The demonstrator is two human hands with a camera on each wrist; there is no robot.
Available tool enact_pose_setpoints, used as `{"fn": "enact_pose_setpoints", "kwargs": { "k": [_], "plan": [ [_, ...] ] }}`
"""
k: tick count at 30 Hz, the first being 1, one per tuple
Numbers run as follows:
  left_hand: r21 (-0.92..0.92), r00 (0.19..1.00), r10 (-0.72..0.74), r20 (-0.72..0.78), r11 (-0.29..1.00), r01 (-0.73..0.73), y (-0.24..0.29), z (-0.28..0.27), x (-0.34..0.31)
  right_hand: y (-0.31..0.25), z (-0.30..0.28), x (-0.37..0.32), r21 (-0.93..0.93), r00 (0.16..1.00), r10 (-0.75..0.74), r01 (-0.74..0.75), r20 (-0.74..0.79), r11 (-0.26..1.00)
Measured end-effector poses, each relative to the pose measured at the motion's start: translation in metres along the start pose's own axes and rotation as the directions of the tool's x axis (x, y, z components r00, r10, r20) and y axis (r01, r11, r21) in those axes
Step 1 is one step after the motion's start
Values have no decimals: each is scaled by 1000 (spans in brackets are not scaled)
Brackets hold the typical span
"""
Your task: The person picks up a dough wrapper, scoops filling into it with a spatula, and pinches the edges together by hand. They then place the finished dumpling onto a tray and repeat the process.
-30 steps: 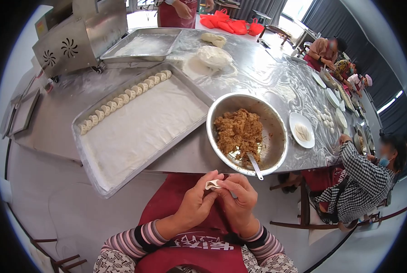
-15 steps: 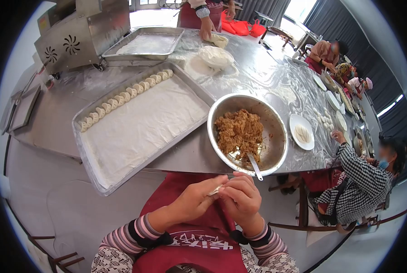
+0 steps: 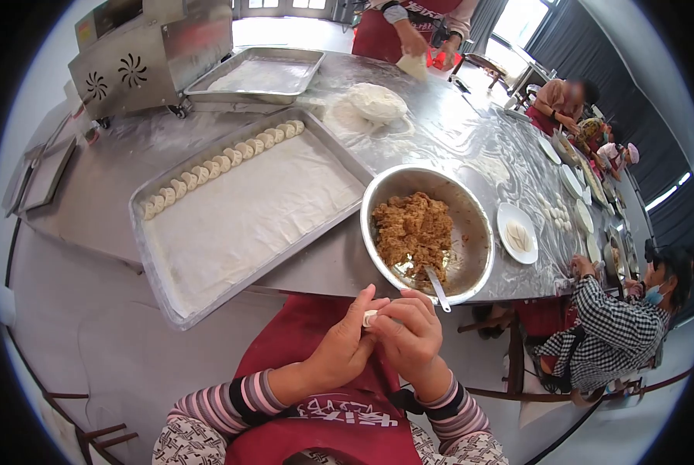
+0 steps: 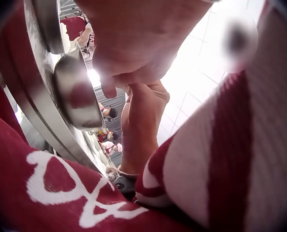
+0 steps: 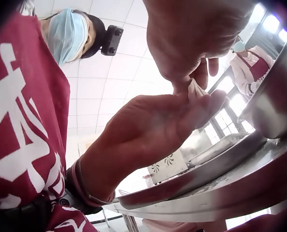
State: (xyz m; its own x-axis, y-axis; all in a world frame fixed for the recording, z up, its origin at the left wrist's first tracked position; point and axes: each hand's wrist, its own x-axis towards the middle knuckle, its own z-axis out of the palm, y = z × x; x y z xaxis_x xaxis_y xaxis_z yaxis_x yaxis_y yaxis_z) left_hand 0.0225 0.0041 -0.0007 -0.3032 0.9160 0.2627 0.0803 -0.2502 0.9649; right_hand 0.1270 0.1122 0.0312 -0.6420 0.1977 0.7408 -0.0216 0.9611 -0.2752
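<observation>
In the head view a small white dough piece point(image 3: 370, 318) is pinched between both hands in front of the apron, just below the table edge. The left hand point(image 3: 339, 349) holds its left side with the thumb raised. Curled fingers of the right hand point(image 3: 410, 337) grip the other side and cover much of it. The right wrist view shows the folded dough edge point(image 5: 195, 90) between the left hand point(image 5: 148, 130) and the right hand point(image 5: 196, 38). In the left wrist view the hands hide the dough.
A metal bowl point(image 3: 477, 267) of brown filling with a spoon point(image 3: 438, 288) stands near the table edge. Left of it lies a tray point(image 3: 246, 232) with a row of pleated dumplings point(image 3: 223, 163). A white plate point(image 3: 526, 252) sits at right. Other people are around the table.
Both hands have shifted slightly about the dough, and the left thumb is raised again. Across the table, a person has picked up the dough lump and moved right. The view has shifted slightly.
</observation>
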Motion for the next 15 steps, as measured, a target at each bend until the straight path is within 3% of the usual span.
{"fn": "enact_pose_setpoints", "kwargs": {
  "k": [4, 8, 9, 10, 12, 15],
  "plan": [
    [141, 988, 138, 69, 979, -147, -5, -5, 3, 0, -1, 2, 44, 1000, 0, 0, -3, 999],
    [221, 976, 179, 121, 954, -202, -5, -8, 6, 2, -4, -2, 88, 1000, -22, 21, 11, 996],
    [-12, 998, 31, 53, 999, -30, -1, -6, 5, 2, -4, -2, 96, 1000, -20, 18, 19, 995],
    [-253, 991, -130, 26, 958, 133, 1, -6, 5, 0, -4, 1, 95, 1000, -25, 23, 20, 995],
    [-249, 990, -131, 59, 958, 141, -3, -9, 5, -7, -5, 11, 258, 969, 237, -247, 69, 934],
    [-221, 993, -91, 74, 970, 106, -2, -10, 5, 2, -4, 17, 355, 972, 156, -211, 175, 911]
  ]
}}
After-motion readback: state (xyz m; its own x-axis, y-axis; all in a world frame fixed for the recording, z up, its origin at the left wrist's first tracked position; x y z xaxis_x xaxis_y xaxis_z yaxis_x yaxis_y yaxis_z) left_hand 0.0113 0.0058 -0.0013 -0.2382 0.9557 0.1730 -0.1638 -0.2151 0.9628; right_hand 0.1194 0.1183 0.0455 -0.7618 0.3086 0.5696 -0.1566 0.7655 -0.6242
